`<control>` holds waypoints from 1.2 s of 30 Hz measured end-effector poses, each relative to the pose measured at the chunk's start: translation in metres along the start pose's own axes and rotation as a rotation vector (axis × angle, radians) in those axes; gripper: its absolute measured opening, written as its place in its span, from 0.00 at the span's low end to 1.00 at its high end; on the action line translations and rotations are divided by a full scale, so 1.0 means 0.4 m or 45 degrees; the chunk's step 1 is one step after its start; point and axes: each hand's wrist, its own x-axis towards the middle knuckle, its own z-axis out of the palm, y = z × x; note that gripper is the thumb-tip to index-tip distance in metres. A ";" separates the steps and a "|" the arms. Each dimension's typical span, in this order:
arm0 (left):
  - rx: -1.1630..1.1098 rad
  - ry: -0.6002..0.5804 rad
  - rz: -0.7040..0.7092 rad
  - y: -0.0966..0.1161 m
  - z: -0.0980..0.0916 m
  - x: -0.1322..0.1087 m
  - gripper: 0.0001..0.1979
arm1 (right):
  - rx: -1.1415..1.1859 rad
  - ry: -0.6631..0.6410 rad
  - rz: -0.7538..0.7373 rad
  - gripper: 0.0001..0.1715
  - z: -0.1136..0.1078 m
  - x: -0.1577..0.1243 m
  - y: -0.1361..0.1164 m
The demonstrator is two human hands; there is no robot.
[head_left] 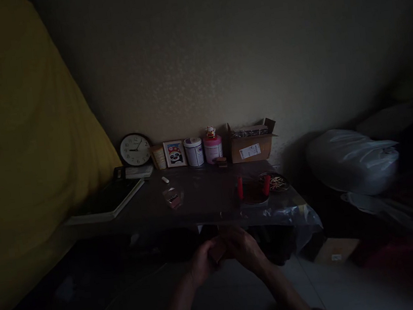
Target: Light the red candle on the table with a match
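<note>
Just in front of the table's near edge, my left hand (pixel 201 264) is closed around a small reddish-brown box-like thing (pixel 218 251). My right hand (pixel 245 249) meets it from the other side, its fingers bent and pressed together at the thing's upper right part. The picture is too dark to make out the thing's exact kind or what the right fingertips pinch. On the table, a clear packet with a pinkish block (pixel 173 198) lies beyond my left hand. A small white oblong piece (pixel 165 180) lies behind that packet.
A plastic-covered table (pixel 204 200) holds a round tray with two red cylinders (pixel 240 188) and a dish of small sticks (pixel 277 183). Along the wall stand a clock (pixel 135 149), a panda picture (pixel 175 154), two tins (pixel 194 152) and a cardboard box (pixel 250 149).
</note>
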 end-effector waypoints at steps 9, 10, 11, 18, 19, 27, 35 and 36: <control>0.208 0.015 0.066 0.003 0.010 -0.014 0.15 | -0.165 -0.106 -0.040 0.13 0.005 -0.003 0.003; 0.222 0.017 0.065 0.005 0.012 -0.017 0.16 | -0.179 -0.110 -0.036 0.13 0.006 -0.003 0.004; 0.234 0.020 0.065 0.006 0.014 -0.018 0.16 | -0.186 -0.111 -0.034 0.12 0.006 -0.004 0.006; 0.292 0.017 0.084 0.001 0.011 -0.013 0.15 | -0.152 -0.168 -0.029 0.12 0.010 -0.006 0.013; 0.303 0.007 0.084 -0.001 0.009 -0.012 0.15 | -0.157 -0.173 -0.027 0.12 0.010 -0.006 0.013; 0.369 -0.058 0.104 -0.019 -0.012 0.005 0.15 | -0.200 -0.229 -0.022 0.11 0.004 -0.006 0.009; 0.394 -0.052 0.129 -0.032 -0.033 0.017 0.16 | -0.202 -0.235 -0.001 0.13 -0.004 -0.005 -0.005; 0.395 -0.050 0.132 -0.032 -0.033 0.017 0.16 | -0.217 -0.231 -0.004 0.13 -0.003 -0.005 -0.003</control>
